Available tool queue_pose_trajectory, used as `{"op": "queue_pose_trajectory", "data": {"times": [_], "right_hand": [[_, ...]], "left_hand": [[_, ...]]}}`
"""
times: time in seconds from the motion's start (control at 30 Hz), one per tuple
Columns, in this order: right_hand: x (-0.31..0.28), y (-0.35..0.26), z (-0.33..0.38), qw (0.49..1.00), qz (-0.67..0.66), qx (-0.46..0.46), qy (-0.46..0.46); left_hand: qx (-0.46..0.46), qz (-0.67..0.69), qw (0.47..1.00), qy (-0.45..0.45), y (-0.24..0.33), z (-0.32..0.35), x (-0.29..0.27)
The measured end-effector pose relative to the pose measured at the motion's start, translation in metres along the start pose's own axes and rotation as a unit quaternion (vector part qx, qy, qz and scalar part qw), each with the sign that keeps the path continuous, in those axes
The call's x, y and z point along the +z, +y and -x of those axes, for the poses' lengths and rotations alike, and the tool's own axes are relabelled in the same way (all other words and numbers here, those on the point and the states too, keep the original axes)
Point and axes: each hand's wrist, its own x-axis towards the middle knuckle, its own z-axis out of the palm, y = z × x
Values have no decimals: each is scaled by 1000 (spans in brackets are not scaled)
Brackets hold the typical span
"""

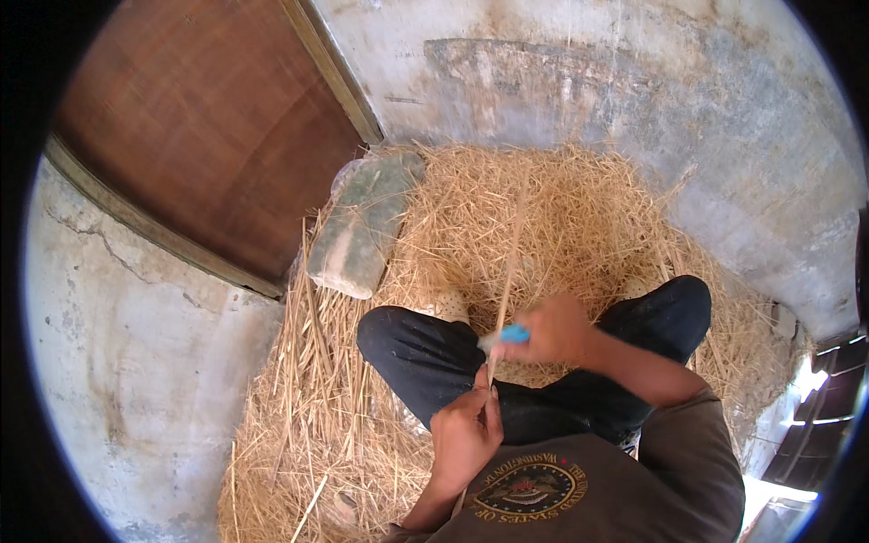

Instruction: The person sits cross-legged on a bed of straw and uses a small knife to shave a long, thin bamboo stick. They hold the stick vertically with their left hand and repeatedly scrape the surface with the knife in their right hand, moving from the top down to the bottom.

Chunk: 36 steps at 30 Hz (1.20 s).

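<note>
My left hand (468, 425) is closed, pinching the lower end of a long, thin, pale strip (510, 281) that looks like bamboo or wood. From the fingers the strip runs up and away between my knees, over the shavings. Just above it, my right hand (557, 330) is closed round a small blue-handled knife (514, 333), smeared by motion. The knife's greyish blade end lies against or very close to the strip; contact cannot be made out. My right fingers are partly blurred.
Straw-like shavings (552, 217) cover the ground around my crossed legs (425, 353). A greenish-grey stone block (367, 222) lies ahead to the left, beside a brown door panel (217, 118). Longer strips (303, 353) lie at the left. Weathered walls (579, 81) close in the far side.
</note>
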Motion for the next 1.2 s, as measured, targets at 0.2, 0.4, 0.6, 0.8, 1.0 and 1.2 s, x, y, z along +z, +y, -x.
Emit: {"op": "queue_pose_trajectory", "data": {"times": [0.2, 0.4, 0.6, 0.8, 1.0, 1.2], "right_hand": [[-2, 5, -9, 996, -11, -57, 63], [-6, 62, -51, 987, 33, 150, 40], [9, 11, -21, 998, -24, -18, 48], [12, 27, -28, 998, -18, 21, 53], [-2, 72, -41, 991, 11, 128, 28], [-3, 49, -21, 999, -11, 48, -1]], "left_hand": [[32, 12, 999, 27, -1, -10, -1], [8, 34, 999, 13, -9, 5, 1], [-41, 38, 998, 0, -4, -2, -6], [-10, 73, 997, 26, -12, 6, 1], [6, 57, 998, -23, -6, 11, 1], [-1, 58, 998, -26, -10, 8, 6]]}}
